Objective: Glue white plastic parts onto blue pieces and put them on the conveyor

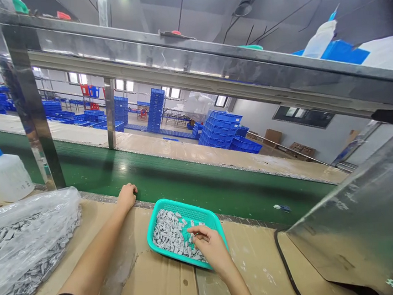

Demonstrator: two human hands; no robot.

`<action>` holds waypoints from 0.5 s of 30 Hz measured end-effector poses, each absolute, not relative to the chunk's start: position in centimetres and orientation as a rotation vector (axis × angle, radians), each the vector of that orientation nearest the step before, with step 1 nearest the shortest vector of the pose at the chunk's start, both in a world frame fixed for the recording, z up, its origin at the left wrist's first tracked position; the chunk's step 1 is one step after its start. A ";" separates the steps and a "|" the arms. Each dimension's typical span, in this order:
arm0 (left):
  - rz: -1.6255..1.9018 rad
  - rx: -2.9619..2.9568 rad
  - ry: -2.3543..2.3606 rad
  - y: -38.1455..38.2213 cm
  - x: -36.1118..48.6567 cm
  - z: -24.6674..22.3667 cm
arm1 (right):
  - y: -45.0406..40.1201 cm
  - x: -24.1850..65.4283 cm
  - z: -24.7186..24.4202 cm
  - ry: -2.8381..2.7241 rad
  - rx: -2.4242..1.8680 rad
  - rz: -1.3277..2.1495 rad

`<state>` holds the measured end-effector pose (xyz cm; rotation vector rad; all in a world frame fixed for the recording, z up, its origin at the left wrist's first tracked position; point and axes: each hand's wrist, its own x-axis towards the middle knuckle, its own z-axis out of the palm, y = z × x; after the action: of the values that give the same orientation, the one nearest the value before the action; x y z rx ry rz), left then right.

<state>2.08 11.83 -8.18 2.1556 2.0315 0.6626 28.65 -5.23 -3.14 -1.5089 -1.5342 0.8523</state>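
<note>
A turquoise plastic basket (173,255) stands on the cardboard-covered bench, with many small grey plastic parts (169,230) heaped mostly in its left half. Over the basket's right side, my right hand (208,245) is closed in a pinch, with a small grey plastic part (191,238) at its thumb and fingertips. My left hand (128,196) rests at the bench's far edge, beside the green conveyor belt (172,181). Its fingers are curled in, and whatever they might hold is hidden.
On the left lies a clear plastic bag (60,200) full of grey parts, near a white bottle (6,175) with a blue nozzle. A metal post (29,102) rises by it. A metal panel (364,215) and a black cable (285,263) border the right. An overhead shelf (188,52) spans the view.
</note>
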 end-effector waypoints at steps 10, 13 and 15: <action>0.599 2.171 2.024 11.8 2.0 -8.0 | -5.3 28.5 -3.1 -1.526 -1.504 0.848; 0.599 2.174 2.015 11.9 2.0 -8.1 | -5.3 28.5 -3.1 -1.523 -1.501 0.844; 0.599 2.169 2.015 11.9 2.0 -8.1 | -5.3 28.5 -3.1 -1.522 -1.499 0.845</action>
<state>1.99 11.94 -8.10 2.1693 2.0150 0.5994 28.52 -5.25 -3.13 -1.4988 -1.5220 0.8447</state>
